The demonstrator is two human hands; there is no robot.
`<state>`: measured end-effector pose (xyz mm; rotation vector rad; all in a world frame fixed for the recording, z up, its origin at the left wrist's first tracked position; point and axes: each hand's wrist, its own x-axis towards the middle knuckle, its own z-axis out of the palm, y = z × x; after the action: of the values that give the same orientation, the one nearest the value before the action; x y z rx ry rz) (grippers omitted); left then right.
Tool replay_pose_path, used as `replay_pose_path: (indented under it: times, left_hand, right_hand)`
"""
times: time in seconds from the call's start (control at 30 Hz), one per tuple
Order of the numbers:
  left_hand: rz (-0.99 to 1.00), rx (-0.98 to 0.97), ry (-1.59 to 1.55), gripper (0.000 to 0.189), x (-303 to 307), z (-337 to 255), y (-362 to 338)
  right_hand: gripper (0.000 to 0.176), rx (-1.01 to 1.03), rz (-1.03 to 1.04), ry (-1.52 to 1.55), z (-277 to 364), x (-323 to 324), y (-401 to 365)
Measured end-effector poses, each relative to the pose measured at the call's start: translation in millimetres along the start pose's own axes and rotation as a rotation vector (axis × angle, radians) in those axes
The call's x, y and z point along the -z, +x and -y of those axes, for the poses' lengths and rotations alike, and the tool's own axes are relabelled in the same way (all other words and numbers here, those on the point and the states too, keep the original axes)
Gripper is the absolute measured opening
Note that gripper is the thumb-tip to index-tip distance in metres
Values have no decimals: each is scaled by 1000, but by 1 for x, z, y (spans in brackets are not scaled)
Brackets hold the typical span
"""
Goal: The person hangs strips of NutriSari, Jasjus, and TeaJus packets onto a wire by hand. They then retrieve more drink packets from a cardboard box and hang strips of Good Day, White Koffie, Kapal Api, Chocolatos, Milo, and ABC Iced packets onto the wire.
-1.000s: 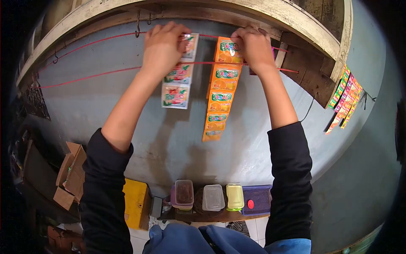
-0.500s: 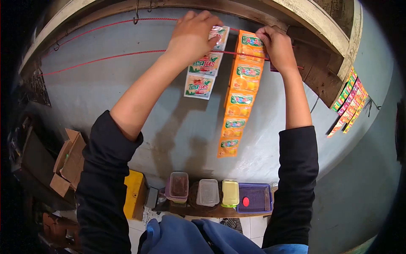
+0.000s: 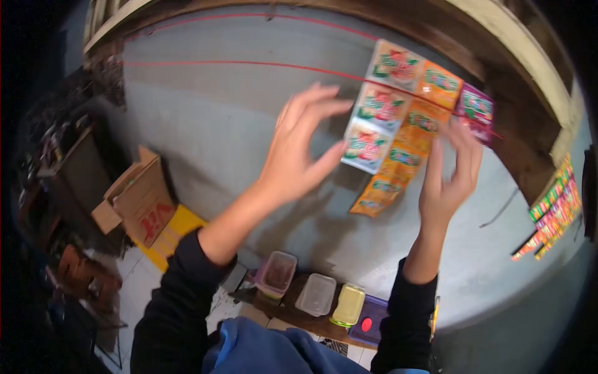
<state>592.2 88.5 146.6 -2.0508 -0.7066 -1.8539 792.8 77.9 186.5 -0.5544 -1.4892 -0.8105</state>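
This looks like a small shop: an orange sachet strip (image 3: 403,158) hangs at red cords (image 3: 249,63), white sachets (image 3: 366,147) just left of it, a purple packet (image 3: 477,107) just right; farther right hang colourful strips (image 3: 555,215), below it plastic tubs (image 3: 317,294).

I see the shorter strip (image 3: 380,107) left of the longer strip (image 3: 404,158), behind the lower cord (image 3: 249,62). Below, containers (image 3: 319,294) line the surface (image 3: 288,309).

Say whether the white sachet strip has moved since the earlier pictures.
Yes, the white sachet strip has shifted right along the red cords, closer to the dark wooden board at their end.
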Motion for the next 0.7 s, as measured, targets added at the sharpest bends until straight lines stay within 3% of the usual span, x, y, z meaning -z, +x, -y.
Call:
replay_pose_path:
  times: [0.13,0.2,0.27,0.3,0.37,0.43,0.6,0.7]
  left_hand:
    - [-89,384,-101,37,53,10,-125]
    - [-117,526,-61,36,87,16,-184]
    - [-197,915,-47,32,131,18,-231]
    - [-211,931,-3,32,158,17,-251]
    - [-308,1092,23,28,212,20,-280]
    - [-361,1139,53,28,268,25,-299]
    - [-398,1334,61,27,390,39,-316]
    - [-154,1323,204,25,452,49,-317]
  right_hand:
    - [7,-471,195,564,67,-15,-118]
    - [10,-507,490,747,114,-42,-160]
    - [15,-732,784,967,167,-69,-192]
    - [15,-734,803,1012,193,-80,-210]
    - [21,-1032,972,1225,237,-103,-236]
    - [27,-1013,996,1318,281,-133,-241]
    - [37,-1193,1065,1417,399,-201,-245]
    - [43,-1221,1068,1455,465,-242,-251]
